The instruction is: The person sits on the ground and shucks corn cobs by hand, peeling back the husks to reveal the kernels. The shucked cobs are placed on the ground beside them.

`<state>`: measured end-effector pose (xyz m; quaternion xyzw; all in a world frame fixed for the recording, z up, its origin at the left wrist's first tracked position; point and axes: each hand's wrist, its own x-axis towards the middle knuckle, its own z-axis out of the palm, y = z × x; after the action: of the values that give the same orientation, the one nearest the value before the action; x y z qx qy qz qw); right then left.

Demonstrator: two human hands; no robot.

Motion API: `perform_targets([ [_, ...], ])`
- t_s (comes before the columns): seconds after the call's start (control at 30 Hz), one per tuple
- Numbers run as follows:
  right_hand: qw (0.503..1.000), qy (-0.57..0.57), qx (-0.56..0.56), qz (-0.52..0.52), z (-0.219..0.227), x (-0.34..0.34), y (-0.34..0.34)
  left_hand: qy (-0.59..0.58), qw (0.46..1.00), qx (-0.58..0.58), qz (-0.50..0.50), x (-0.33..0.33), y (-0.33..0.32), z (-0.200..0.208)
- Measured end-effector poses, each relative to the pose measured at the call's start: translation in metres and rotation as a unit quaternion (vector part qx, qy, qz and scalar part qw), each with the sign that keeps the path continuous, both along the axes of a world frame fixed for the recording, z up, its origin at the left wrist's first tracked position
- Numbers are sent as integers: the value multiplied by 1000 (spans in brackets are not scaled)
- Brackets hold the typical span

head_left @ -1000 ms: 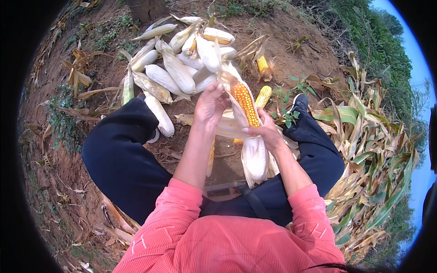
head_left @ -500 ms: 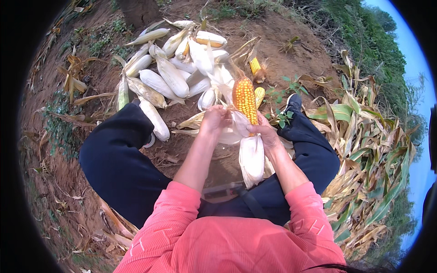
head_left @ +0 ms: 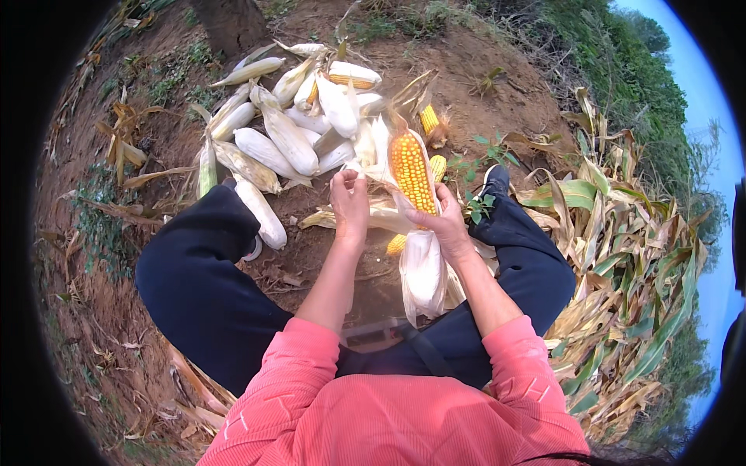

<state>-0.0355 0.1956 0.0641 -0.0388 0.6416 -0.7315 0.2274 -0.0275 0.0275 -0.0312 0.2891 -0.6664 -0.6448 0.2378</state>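
Note:
My right hand (head_left: 444, 225) is closed round the lower end of a corn cob (head_left: 413, 171), which stands upright with its yellow-orange kernels bare at the front. Pale husk is still behind the cob, and more husk (head_left: 423, 273) hangs folded down below my fingers. To the left of the cob, my left hand (head_left: 350, 203) is closed in a pinch at the edge of a pale husk leaf (head_left: 374, 172); its fingertips partly hide the hold. Another yellow cob (head_left: 396, 245) peeks out beneath, between my hands.
A heap of corn in white husks (head_left: 284, 132) lies on brown soil ahead. Bare cob ends (head_left: 430, 119) show right of it. Dry stalks and leaves (head_left: 614, 256) pile up on the right. A trunk (head_left: 229, 27) stands at the far left; my bent legs (head_left: 210, 287) flank the work.
My left hand has moved left, away from the cob, drawing husk outward. The cob's kernels stay in view, and a yellow cob underneath has come into sight.

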Motion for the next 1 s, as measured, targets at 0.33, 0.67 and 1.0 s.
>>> perform_targets([
  [0.33, 933, 254, 246, 72, -7, -11, 7, 157, 882, 353, -269, 12, 36, 69],
  [0.67, 960, 245, 110, -79, 39, -22, 11, 98, 921, 201, -320, 16, 36, 66],
  [1.0, 962, 234, 105, -92, 23, -29, 18, 75, 920, 140, -358, 20, 47, 71],
])
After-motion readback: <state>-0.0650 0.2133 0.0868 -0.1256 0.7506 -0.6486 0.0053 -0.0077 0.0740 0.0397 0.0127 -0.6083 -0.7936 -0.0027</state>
